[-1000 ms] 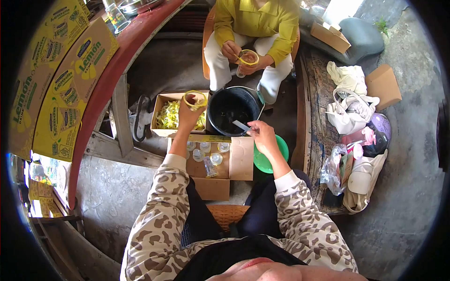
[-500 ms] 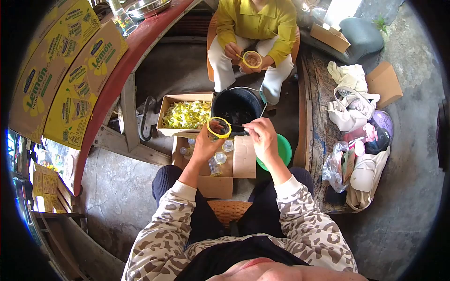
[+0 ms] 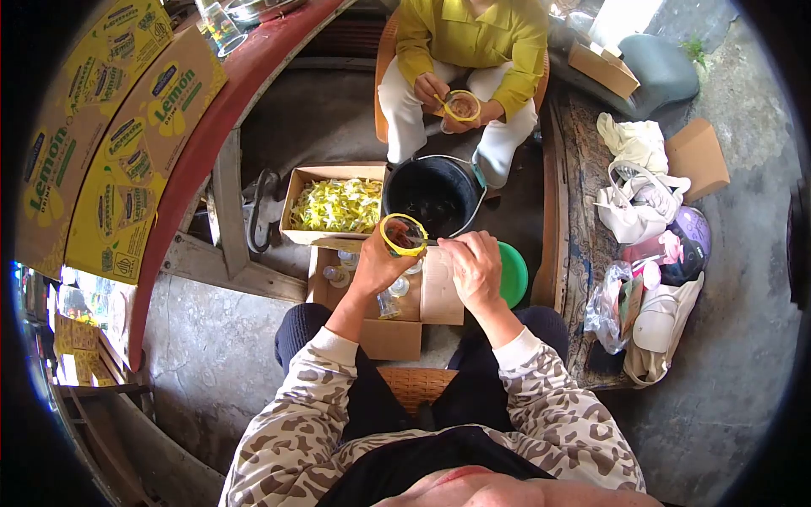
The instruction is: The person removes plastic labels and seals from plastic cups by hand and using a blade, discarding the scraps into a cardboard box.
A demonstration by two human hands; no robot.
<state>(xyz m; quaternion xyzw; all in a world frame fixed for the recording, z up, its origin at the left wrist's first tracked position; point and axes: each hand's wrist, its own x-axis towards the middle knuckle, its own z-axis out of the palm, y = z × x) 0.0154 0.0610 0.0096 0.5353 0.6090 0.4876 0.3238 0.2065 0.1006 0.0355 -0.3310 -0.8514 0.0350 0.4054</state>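
My left hand (image 3: 380, 269) is wrapped round a clear plastic cup (image 3: 410, 252) with a yellow rim, tilted so that its mouth faces me. Something reddish-brown shows inside. My right hand (image 3: 475, 266) pinches a thin dark utensil (image 3: 430, 242), whose far end reaches the cup's rim; its kind is too small to make out. Below my hands, an open cardboard box (image 3: 393, 338) contains several clear plastic cups (image 3: 335, 276). Just beyond the cup stands a black bucket (image 3: 460, 190) with dark contents.
A carton (image 3: 297, 237) of yellow and white strips (image 3: 336, 205) lies left of the bucket. A green basin (image 3: 514, 275) is right of my right hand. Opposite sits a person in a yellow shirt (image 3: 473, 38), holding another yellow-rimmed cup (image 3: 462, 106). Bags (image 3: 629, 211) lie at right, lemon-drink cartons (image 3: 160, 127) at left.
My right hand has come lower, bringing the utensil's end to the cup's rim. The cup has shifted slightly right in my left hand. The view has turned slightly.
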